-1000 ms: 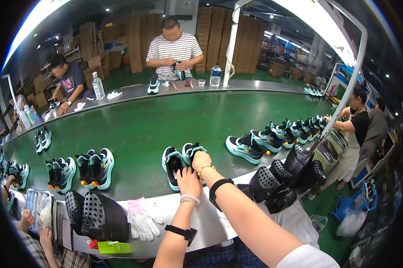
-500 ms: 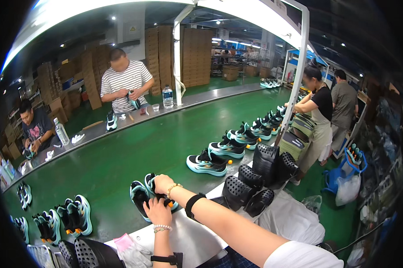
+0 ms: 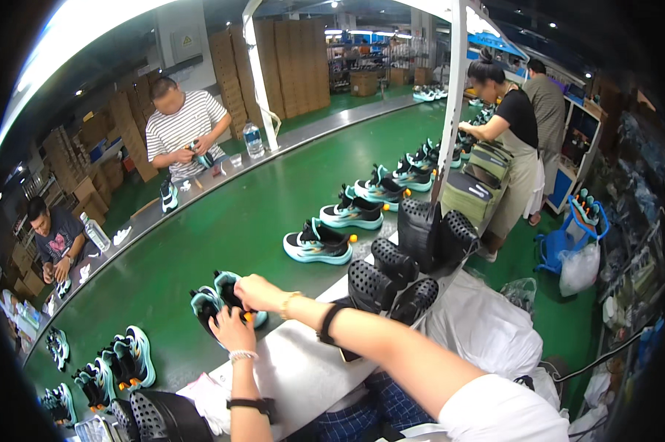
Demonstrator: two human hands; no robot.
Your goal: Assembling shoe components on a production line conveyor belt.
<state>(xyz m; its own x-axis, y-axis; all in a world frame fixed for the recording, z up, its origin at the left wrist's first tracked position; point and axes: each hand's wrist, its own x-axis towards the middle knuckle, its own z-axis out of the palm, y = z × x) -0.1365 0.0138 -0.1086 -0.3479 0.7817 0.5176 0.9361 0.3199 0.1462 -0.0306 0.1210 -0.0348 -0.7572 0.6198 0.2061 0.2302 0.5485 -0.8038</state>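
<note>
In front of me a pair of black and mint-green sneakers stands at the near edge of the green work surface. My right hand (image 3: 261, 294) is closed at the collar of the right sneaker (image 3: 226, 283); its fingertips are partly hidden inside the opening. Close beside it, my left hand (image 3: 234, 331) has its fingers bent over the heel end of the pair, against the left sneaker (image 3: 204, 303). A small orange piece (image 3: 248, 317) shows between the two hands. Both heels are largely covered by my hands.
A row of matching sneakers (image 3: 318, 244) runs away along the right. Black perforated lasts or clogs (image 3: 371, 286) stand at my right, with more (image 3: 163, 418) at lower left. Other sneaker pairs (image 3: 135, 357) line the left. Co-workers handle shoes across the bench and at right; a white post (image 3: 450, 110) rises there.
The view has turned a little, so most of the scene sits further left. Both hands stay at the sneaker pair, with the right fist still at the collar. The far-left co-worker's hands have moved.
</note>
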